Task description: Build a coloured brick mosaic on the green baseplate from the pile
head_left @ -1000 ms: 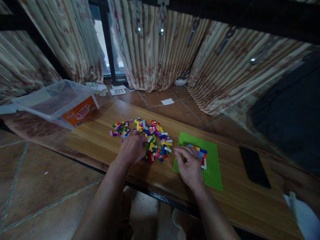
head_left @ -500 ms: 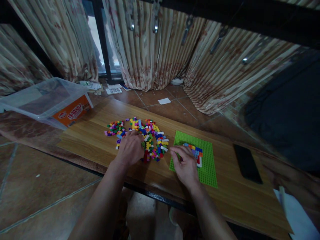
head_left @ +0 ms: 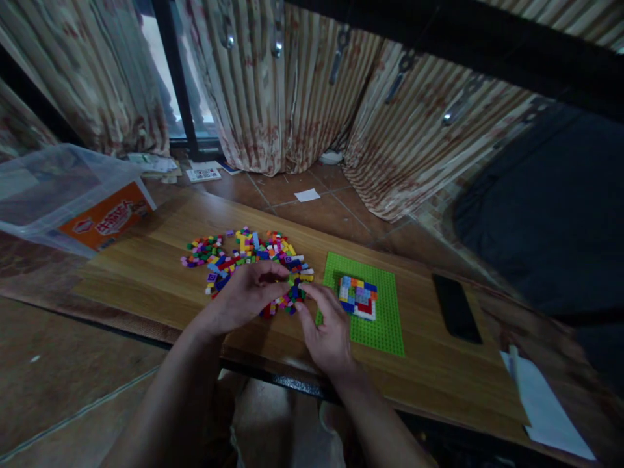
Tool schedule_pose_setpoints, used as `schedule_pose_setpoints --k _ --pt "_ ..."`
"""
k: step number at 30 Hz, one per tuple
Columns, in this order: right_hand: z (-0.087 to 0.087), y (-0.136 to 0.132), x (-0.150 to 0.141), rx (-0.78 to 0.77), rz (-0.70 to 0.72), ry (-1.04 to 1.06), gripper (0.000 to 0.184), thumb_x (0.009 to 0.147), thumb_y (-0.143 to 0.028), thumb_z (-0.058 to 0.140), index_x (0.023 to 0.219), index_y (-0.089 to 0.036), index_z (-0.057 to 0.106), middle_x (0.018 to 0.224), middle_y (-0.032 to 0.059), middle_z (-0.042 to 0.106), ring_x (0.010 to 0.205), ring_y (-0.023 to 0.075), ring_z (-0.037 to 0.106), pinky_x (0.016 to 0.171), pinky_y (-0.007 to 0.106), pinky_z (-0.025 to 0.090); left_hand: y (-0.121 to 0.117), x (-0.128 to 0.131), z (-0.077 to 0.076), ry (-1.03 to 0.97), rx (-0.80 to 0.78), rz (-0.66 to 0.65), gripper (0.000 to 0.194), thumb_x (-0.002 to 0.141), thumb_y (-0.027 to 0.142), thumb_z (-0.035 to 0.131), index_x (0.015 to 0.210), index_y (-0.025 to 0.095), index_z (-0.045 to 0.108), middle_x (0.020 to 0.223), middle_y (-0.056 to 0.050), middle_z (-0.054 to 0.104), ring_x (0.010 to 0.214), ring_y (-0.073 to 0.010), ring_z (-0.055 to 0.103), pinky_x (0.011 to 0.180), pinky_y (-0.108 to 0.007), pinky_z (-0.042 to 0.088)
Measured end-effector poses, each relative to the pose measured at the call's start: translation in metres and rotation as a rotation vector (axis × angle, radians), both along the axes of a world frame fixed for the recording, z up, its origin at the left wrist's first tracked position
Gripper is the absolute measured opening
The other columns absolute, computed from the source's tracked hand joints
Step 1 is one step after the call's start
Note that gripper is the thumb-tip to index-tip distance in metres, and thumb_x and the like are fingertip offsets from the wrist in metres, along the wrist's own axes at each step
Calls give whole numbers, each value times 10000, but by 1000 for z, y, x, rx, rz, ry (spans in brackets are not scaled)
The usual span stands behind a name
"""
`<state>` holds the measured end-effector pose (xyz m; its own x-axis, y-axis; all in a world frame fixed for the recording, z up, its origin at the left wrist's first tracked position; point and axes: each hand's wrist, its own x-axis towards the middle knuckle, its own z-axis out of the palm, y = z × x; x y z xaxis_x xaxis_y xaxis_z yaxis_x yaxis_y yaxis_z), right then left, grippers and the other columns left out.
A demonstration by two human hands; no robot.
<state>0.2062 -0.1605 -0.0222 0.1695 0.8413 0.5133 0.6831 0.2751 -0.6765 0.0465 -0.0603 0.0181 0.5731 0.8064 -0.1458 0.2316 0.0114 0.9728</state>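
- A wooden tabletop [head_left: 170, 273] runs from the far left to the near right, with striped, floral curtains [head_left: 268, 97] and a tiled floor beyond it.
- The left hand [head_left: 248, 296] is over the near side of the loose brick pile [head_left: 256, 250], its thumb and forefinger brought close together; whether a brick is between them I cannot tell.
- The right hand [head_left: 329, 331] faces it, thumb and fingers slightly apart and tips near the left hand's; small bricks show around the tips, but whether any is held is unclear.
- Right of the pile, the green baseplate [head_left: 377, 331] lies flat, its far edge sloping down to the right. The multicolored brick build [head_left: 358, 298] sits on it, roughly square, with no clear long axis, its edges slanting much like the plate's.
- A dark phone [head_left: 457, 309] lies farther right, its long axis running away from the person and leaning left.
- The clear plastic box [head_left: 63, 188] at left has an orange label [head_left: 107, 216] with white Chinese characters, too blurred to read surely.
- Compared with the earlier frames, the right hand has left the baseplate for the pile, uncovering the build.
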Motion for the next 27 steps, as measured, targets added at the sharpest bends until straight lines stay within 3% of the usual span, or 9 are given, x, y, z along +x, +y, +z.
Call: schedule_pose_setpoints --k 5,11,17,23,27 --pt "1 -1 2 13 -103 95 290 918 -262 590 1204 -223 613 1097 81 682 1012 196 642 883 361 536 -9 20 1 -93 -203 -72 361 740 406 676 991 148 645 750 0 634 631 -102 525 593 -239 404" --pt "5 -1 6 34 -60 79 201 912 -249 594 1097 -225 669 1022 62 697 987 186 647 866 344 535 -14 29 -2 -212 -355 -86 338 753 396 679 965 142 613 689 21 584 614 -83 507 592 -231 392" --pt "4 -2 12 -7 -100 40 217 908 -272 591 1100 -217 677 972 54 715 927 179 657 840 330 528 -17 36 -10 -198 -320 -79 395 768 445 673 1009 141 603 764 1 610 658 -90 536 651 -252 429" --pt "4 -7 61 -163 -431 164 372 873 -459 578 1097 -189 701 920 74 742 736 187 673 690 323 541 -18 37 -9 -94 -228 -98 346 834 474 584 942 146 607 827 -27 633 707 -102 538 667 -252 425" --pt "4 -11 91 -277 -512 60 429 821 -528 593 1013 -170 733 883 96 747 726 214 671 706 351 527 -16 36 -10 -44 -194 -101 338 829 459 576 963 151 610 853 -38 644 760 -129 568 706 -272 443"
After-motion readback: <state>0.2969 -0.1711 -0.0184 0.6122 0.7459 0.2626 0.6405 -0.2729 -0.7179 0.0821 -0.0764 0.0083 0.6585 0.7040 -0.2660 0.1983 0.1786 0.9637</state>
